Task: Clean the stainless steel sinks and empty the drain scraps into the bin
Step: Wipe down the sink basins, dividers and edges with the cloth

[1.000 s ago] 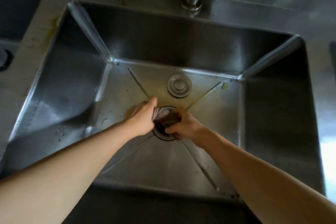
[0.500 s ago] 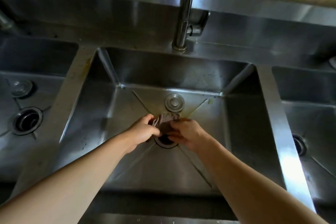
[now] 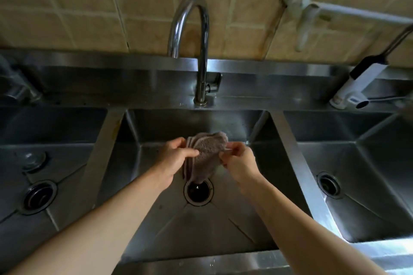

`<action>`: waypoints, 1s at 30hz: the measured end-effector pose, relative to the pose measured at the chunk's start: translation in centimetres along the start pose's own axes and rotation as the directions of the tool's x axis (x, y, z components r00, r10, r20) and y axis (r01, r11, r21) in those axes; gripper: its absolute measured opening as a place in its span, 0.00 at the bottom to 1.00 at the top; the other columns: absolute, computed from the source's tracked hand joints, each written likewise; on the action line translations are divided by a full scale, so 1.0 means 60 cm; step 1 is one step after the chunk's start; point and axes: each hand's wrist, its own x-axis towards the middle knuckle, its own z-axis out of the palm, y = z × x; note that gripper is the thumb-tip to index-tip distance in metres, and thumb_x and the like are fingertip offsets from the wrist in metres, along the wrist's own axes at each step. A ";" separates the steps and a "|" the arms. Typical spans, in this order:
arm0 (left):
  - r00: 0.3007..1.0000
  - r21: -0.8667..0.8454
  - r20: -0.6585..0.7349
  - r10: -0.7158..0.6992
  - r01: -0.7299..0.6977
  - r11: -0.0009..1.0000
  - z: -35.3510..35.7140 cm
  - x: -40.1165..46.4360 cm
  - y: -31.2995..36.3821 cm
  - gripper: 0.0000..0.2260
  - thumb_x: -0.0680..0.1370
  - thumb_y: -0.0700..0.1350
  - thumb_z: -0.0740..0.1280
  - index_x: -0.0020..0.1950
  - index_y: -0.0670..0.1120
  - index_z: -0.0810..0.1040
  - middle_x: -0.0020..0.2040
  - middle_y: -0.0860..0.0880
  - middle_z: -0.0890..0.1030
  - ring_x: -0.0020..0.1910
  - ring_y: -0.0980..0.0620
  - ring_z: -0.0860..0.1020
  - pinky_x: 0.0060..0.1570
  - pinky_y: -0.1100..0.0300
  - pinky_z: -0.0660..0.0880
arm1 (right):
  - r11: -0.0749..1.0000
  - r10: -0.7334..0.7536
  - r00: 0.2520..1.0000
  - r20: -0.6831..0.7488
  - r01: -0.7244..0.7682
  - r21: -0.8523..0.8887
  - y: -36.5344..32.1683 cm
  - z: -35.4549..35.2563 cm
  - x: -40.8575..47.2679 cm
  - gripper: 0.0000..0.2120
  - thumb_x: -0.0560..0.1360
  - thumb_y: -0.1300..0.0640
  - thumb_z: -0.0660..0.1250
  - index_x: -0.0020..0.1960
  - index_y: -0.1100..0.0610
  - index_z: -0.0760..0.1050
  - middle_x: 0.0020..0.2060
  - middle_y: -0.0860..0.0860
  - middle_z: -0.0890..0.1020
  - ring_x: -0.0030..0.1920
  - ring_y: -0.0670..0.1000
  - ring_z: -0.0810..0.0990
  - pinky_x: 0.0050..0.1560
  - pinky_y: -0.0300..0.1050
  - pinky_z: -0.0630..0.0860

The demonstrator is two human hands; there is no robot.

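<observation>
Grey cloth (image 3: 206,156) | pinched between left hand (image 3: 173,159), right hand (image 3: 240,161) | above drain (image 3: 198,190)

Your feed's dim overall. Light enters from the right: glare strip on the front sink rim (image 3: 380,250). Basins sit in shadow. Wide-angle bends the edges; corners go soft.

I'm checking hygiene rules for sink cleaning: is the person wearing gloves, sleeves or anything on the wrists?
No. The left hand and right hand are bare, without gloves. Both forearms are uncovered as far as the frame shows, with no sleeve, watch, bracelet or ring visible.
</observation>
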 end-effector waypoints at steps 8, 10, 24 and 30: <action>0.987 0.025 0.025 0.159 -0.160 0.987 0.020 -0.009 0.072 0.08 0.79 0.37 0.61 0.46 0.49 0.72 0.50 0.44 0.77 0.52 0.45 0.76 0.53 0.48 0.74 | 0.996 0.002 0.999 -0.043 0.002 0.091 -0.032 -0.051 -0.024 0.05 0.77 0.62 0.66 0.51 0.61 0.74 0.42 0.55 0.78 0.40 0.51 0.77 0.47 0.49 0.77; 0.972 0.097 0.107 0.209 -0.220 0.971 0.045 -0.016 0.082 0.09 0.79 0.36 0.61 0.48 0.50 0.74 0.51 0.45 0.79 0.53 0.46 0.77 0.58 0.47 0.73 | 0.961 0.080 0.992 0.095 -0.102 0.256 -0.041 -0.060 -0.026 0.09 0.80 0.56 0.61 0.56 0.60 0.73 0.42 0.54 0.78 0.39 0.50 0.77 0.42 0.46 0.76; 0.889 0.343 0.448 0.094 -0.268 0.900 0.283 0.021 0.116 0.13 0.69 0.29 0.66 0.46 0.45 0.80 0.48 0.43 0.81 0.48 0.49 0.79 0.49 0.58 0.76 | 0.625 0.244 0.958 0.150 -0.274 0.731 -0.018 -0.226 0.106 0.15 0.78 0.66 0.52 0.55 0.65 0.76 0.43 0.63 0.81 0.39 0.59 0.81 0.32 0.47 0.79; 0.939 0.373 0.308 0.152 -0.266 0.889 0.393 0.115 0.152 0.14 0.74 0.30 0.66 0.50 0.49 0.75 0.49 0.52 0.79 0.51 0.54 0.77 0.46 0.67 0.71 | 0.595 0.276 0.961 -0.018 -0.156 0.788 0.005 -0.359 0.217 0.14 0.76 0.68 0.60 0.60 0.63 0.75 0.51 0.66 0.80 0.47 0.63 0.81 0.53 0.59 0.78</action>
